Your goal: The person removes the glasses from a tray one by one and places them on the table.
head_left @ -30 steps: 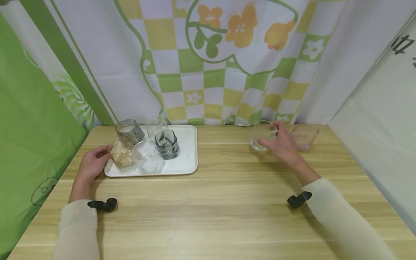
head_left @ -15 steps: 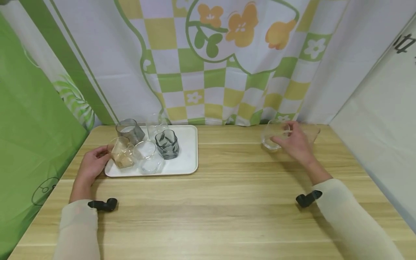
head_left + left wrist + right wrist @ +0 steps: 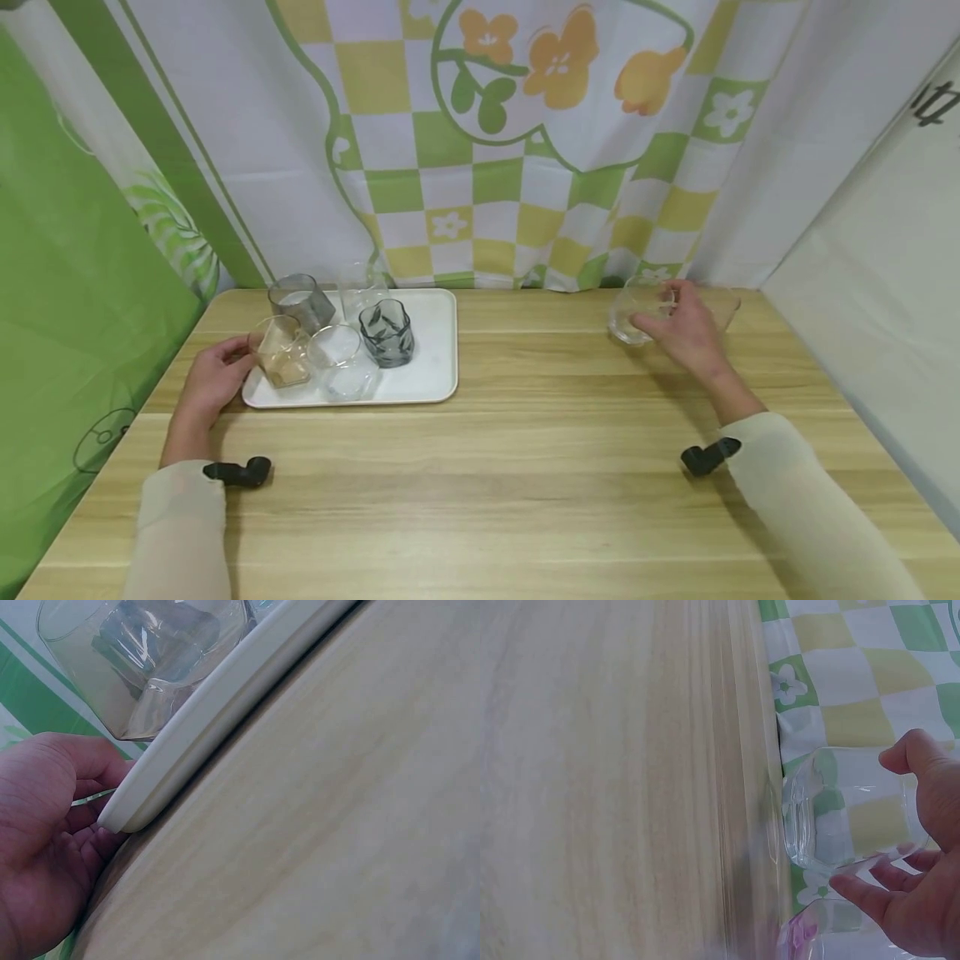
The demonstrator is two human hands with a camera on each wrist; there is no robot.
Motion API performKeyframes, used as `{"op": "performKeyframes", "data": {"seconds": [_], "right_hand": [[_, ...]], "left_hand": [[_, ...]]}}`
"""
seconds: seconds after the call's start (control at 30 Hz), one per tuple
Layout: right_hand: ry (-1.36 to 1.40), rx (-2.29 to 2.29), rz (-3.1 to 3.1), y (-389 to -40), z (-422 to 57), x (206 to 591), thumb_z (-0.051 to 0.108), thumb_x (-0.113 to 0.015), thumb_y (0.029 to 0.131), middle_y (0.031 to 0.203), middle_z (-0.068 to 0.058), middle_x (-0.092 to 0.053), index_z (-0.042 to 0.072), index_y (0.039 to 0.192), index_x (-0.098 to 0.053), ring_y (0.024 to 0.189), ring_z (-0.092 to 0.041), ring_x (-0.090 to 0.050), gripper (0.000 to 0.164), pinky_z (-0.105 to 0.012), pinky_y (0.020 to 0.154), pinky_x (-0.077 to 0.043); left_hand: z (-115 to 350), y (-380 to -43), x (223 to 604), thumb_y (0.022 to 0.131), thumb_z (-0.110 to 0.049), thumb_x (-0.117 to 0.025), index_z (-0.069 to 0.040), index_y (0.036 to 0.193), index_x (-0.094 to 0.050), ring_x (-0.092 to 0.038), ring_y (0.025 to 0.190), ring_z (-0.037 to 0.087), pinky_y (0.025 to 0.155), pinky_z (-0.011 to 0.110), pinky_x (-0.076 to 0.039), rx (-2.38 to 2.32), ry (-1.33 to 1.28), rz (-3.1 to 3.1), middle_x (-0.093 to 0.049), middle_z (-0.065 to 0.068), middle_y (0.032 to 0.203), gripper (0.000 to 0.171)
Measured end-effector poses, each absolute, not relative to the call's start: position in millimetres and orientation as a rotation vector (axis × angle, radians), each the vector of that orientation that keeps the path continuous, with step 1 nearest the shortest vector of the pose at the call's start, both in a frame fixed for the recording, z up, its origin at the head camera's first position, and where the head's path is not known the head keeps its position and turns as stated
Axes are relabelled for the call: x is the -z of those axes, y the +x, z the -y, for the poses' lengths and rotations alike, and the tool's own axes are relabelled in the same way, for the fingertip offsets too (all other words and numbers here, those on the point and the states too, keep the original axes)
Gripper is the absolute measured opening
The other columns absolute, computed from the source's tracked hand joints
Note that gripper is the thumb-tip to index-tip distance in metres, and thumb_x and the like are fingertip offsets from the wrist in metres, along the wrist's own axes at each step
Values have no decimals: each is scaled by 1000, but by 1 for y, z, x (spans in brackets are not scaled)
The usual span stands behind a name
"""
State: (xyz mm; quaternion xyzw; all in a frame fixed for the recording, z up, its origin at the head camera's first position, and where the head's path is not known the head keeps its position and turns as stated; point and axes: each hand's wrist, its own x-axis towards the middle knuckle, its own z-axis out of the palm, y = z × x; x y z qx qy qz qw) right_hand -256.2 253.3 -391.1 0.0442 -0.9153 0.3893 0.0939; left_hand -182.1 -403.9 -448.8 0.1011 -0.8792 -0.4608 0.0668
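Observation:
In the head view my right hand (image 3: 686, 333) grips a clear drinking glass (image 3: 628, 323) near the table's back edge. The right wrist view shows thumb and fingers on opposite sides of this clear glass (image 3: 855, 817). Close beside it, partly behind my hand, is a pink-tinted glass (image 3: 723, 310). At the left, my left hand (image 3: 212, 379) holds the corner of a white tray (image 3: 427, 367), fingers at its rim in the left wrist view. The tray bears an amber glass (image 3: 283, 354), right by those fingers, a dark faceted glass (image 3: 387, 335) and several others.
A grey glass (image 3: 300, 304) and a tall clear glass (image 3: 363, 296) stand at the tray's back; a clear glass (image 3: 348, 375) stands at its front. A patterned curtain (image 3: 495, 183) hangs behind the wooden table (image 3: 480, 483). A white wall (image 3: 870, 208) borders the right.
My right hand has shifted right with the clear glass, bringing it close to the pink-tinted one; it has barely moved in the last half second. My left hand and the tray look still.

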Motion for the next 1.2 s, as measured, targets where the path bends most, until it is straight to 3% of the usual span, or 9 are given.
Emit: {"op": "performKeyframes", "data": {"seconds": [0.13,0.53,0.77,1.03,1.2], "right_hand": [[125,-1178,2726,-257,-253,391,28,-76,91,136,-31,-50,-7,143,-37,121,-50,-48,74,-59,95,-43],[118,-1207,2764,-258,-256,394,29,-76,92,141,-33,-49,-6,153,-30,126,-51,-47,84,-61,100,-41],[185,-1164,2805,-258,-256,391,30,-72,93,145,-36,-44,-1,161,-18,125,-56,-46,92,-67,97,-42],[221,-1125,2843,-258,-257,389,31,-69,96,151,-36,-37,1,163,-16,129,-58,-42,90,-70,99,-39],[234,-1109,2852,-257,-258,389,33,-70,96,153,-38,-33,0,162,-15,130,-60,-40,92,-71,101,-38]], "left_hand": [[404,-182,448,104,-16,-55,14,144,-48,-50,103,7,79,10,-42,1380,300,2659,-55,32,134,50],[403,-183,450,104,-15,-56,14,143,-49,-49,97,2,78,11,-43,1382,275,2648,-56,30,130,49],[406,-183,450,103,-15,-56,14,143,-50,-50,96,5,77,11,-43,1376,279,2646,-56,29,128,49],[405,-184,450,103,-16,-56,14,144,-48,-50,102,10,80,12,-41,1364,286,2657,-56,31,131,51],[404,-183,450,103,-14,-57,14,142,-50,-50,98,5,79,12,-41,1362,278,2647,-57,31,129,49]]}}
